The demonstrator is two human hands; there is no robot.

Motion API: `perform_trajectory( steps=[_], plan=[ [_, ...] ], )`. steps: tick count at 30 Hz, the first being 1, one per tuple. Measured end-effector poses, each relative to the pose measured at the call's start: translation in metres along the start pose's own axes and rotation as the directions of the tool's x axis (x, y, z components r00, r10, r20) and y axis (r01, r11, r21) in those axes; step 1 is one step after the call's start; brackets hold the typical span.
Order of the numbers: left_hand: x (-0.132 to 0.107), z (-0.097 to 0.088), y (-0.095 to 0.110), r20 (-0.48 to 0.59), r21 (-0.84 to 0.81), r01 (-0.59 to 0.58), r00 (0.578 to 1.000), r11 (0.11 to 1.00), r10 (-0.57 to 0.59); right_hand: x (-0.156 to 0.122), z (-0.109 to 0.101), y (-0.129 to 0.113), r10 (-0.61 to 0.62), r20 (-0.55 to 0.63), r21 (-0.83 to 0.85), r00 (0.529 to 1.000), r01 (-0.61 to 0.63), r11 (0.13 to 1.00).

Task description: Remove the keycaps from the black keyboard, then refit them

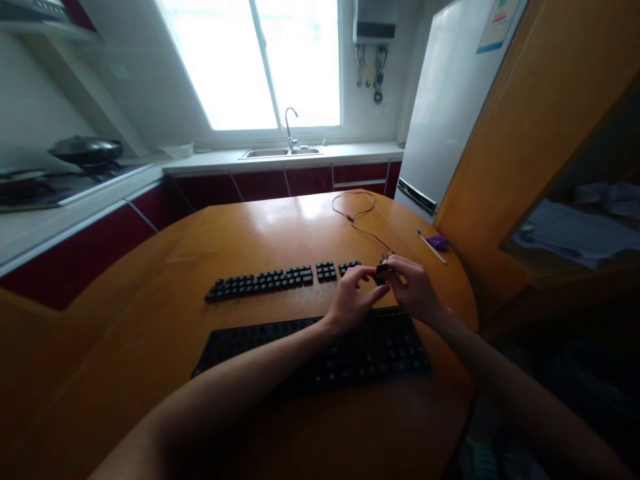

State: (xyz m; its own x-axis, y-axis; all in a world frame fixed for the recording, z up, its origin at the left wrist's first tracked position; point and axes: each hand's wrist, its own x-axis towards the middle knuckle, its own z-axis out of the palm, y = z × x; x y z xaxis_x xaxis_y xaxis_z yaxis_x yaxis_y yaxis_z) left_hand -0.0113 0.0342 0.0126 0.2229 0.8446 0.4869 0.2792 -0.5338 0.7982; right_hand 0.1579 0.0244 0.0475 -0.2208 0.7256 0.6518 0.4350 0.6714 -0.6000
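Over the right part of the keyboard, my two hands meet around a small black piece that looks like a keycap. My left hand pinches it from the left between thumb and fingertips. From the other side, the fingers of my right hand close on it too. Beneath my forearms lies a black keyboard, partly hidden by the left one. Behind it, loose black keycaps stand in neat groups: a long block at left, a small block, and another block partly covered by my left hand.
A thin cable loops across the far side of the wooden table. Near its right edge lie a white stick and a purple cloth. Beyond are a sink, a counter, a pan and a fridge.
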Motion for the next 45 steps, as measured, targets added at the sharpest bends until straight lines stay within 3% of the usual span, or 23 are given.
perform_trajectory(
  steps=[3, 7, 11, 17, 22, 26, 29, 34, 39, 45],
  plan=[
    [0.003, -0.001, -0.006, -0.064, -0.026, 0.033, 0.997, 0.999, -0.035, 0.019, 0.010, 0.004, 0.001, 0.026, -0.040, 1.000, 0.000, 0.999],
    [0.001, 0.000, -0.011, -0.115, -0.031, 0.038, 0.993, 0.999, -0.041, 0.025, 0.026, 0.014, 0.223, -0.059, -0.050, 0.973, -0.226, 0.973],
    [-0.004, -0.002, -0.010, 0.004, 0.199, -0.063, 0.998, 0.978, 0.063, 0.018, 0.034, 0.018, 0.311, -0.084, -0.102, 0.947, -0.318, 0.942],
    [-0.005, -0.009, 0.000, 0.119, 0.495, -0.130, 0.990, 0.859, 0.081, 0.012, 0.030, 0.021, 0.337, -0.083, -0.080, 0.938, -0.343, 0.936],
    [-0.001, -0.017, 0.010, 0.241, 0.609, -0.206, 0.968, 0.765, 0.069, 0.010, 0.029, 0.027, 0.365, -0.081, 0.001, 0.927, -0.367, 0.930],
    [0.007, -0.025, 0.011, 0.199, 0.605, -0.204, 0.975, 0.769, 0.103, 0.011, 0.026, 0.039, 0.405, -0.096, 0.051, 0.909, -0.402, 0.914],
    [0.020, -0.029, 0.001, 0.164, 0.618, -0.148, 0.985, 0.772, 0.057, 0.014, 0.021, 0.052, 0.441, -0.176, 0.095, 0.880, -0.431, 0.897],
    [0.039, -0.021, -0.030, 0.304, 0.704, -0.187, 0.951, 0.685, -0.052, 0.015, 0.016, 0.067, 0.484, -0.217, 0.138, 0.848, -0.464, 0.875],
    [0.043, -0.010, -0.044, 0.345, 0.747, -0.218, 0.935, 0.628, -0.086, 0.014, 0.018, 0.070, 0.476, -0.200, 0.133, 0.856, -0.458, 0.879],
    [0.040, -0.010, -0.051, 0.314, 0.722, -0.192, 0.947, 0.664, -0.068, 0.014, 0.018, 0.071, 0.460, -0.188, 0.148, 0.868, -0.438, 0.887]
  ],
)
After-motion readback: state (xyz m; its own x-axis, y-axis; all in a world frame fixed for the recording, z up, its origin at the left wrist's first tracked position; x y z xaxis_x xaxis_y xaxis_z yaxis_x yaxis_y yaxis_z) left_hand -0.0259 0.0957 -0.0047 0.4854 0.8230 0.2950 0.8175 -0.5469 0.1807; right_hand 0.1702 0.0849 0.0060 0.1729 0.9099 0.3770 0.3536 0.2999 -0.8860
